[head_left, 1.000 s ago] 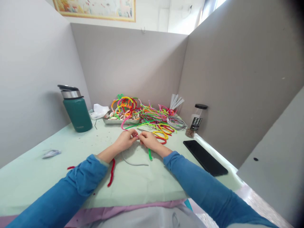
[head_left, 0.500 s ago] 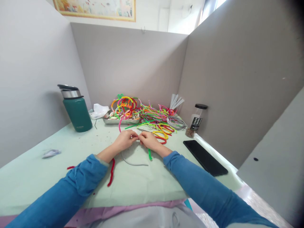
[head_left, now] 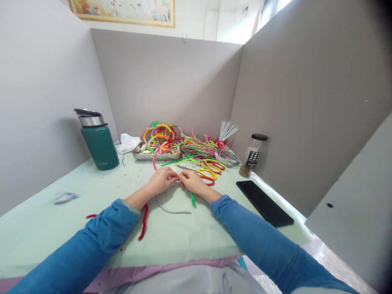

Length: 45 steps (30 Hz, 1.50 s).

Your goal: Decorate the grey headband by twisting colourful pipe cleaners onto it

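Observation:
My left hand (head_left: pixel 161 179) and my right hand (head_left: pixel 192 181) meet over the table, thumbs and fingers pinched together. What lies between the fingertips is too small and covered to make out. A thin grey cord (head_left: pixel 171 211) curves out from beneath my left hand onto the cloth; whether that hand grips it I cannot tell. From under my right hand sticks a short green pipe cleaner (head_left: pixel 193 200). A red pipe cleaner (head_left: pixel 144 224) lies by my left wrist. Just beyond my right hand are scissors (head_left: pixel 208 173) with red and yellow handles.
At the back stand a metal tray (head_left: pixel 156 157) with pipe-cleaner shapes, a heap of colourful pipe cleaners (head_left: pixel 199 147) and a grey coil (head_left: pixel 228 158). A green bottle (head_left: pixel 100 147) is left; a jar (head_left: pixel 252 157) and a black phone (head_left: pixel 265 203) are right. Partitions (head_left: pixel 168 81) enclose the table.

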Each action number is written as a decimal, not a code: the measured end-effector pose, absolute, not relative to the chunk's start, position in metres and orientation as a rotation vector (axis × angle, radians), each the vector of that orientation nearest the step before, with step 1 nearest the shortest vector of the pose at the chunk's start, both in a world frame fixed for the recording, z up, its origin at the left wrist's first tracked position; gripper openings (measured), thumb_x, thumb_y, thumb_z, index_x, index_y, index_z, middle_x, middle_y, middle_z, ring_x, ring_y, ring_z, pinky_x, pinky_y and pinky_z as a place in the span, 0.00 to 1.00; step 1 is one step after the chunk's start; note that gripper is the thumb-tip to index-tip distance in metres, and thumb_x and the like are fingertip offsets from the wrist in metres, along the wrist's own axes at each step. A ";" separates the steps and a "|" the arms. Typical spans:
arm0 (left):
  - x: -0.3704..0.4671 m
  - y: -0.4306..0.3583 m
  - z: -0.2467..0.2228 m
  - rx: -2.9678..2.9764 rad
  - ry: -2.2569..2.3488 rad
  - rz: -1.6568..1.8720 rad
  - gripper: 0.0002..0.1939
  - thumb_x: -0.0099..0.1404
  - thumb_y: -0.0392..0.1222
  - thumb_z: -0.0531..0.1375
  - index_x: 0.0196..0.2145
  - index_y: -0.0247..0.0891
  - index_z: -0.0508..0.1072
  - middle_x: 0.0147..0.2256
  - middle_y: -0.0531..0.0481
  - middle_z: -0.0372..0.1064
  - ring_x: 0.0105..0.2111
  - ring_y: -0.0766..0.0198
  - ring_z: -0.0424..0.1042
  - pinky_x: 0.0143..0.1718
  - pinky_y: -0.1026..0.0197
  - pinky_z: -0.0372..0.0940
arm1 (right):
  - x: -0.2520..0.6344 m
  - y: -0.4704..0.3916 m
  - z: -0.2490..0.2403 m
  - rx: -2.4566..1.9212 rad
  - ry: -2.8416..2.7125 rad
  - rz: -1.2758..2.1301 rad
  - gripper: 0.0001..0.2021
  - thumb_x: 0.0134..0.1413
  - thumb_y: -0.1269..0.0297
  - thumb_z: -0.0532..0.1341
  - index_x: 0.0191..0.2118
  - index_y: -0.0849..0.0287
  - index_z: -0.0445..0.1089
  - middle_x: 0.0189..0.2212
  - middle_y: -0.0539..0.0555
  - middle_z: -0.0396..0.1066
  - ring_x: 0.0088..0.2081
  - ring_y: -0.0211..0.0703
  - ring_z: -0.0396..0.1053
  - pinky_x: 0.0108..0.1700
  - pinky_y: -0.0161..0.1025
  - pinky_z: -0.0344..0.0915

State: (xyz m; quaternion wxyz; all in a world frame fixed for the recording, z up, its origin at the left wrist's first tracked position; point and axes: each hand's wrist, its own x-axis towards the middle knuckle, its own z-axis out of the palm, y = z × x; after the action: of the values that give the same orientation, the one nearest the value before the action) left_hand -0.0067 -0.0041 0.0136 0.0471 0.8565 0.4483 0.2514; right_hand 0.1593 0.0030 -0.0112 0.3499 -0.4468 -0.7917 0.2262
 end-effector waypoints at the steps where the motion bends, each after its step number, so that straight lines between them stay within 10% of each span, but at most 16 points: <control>1: -0.007 -0.004 0.014 2.606 1.371 0.770 0.13 0.59 0.45 0.53 0.33 0.38 0.76 0.31 0.48 0.70 0.31 0.66 0.66 0.33 0.66 0.58 | 0.159 0.003 -0.011 -1.160 -2.052 0.581 0.12 0.54 0.64 0.51 0.26 0.61 0.67 0.20 0.49 0.68 0.23 0.33 0.61 0.25 0.29 0.53; 45: -0.003 -0.009 0.016 2.607 1.463 0.595 0.12 0.58 0.41 0.52 0.32 0.36 0.74 0.27 0.50 0.70 0.27 0.66 0.65 0.27 0.67 0.53 | 0.159 0.000 -0.009 -1.171 -2.122 0.507 0.11 0.53 0.66 0.51 0.25 0.62 0.67 0.20 0.49 0.68 0.23 0.33 0.59 0.26 0.30 0.50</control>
State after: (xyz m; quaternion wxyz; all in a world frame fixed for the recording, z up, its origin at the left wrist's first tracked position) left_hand -0.0035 -0.0092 0.0157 0.0468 0.8544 0.4794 0.1951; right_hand 0.1589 -0.0004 -0.0088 0.3268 -0.4468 -0.8100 0.1935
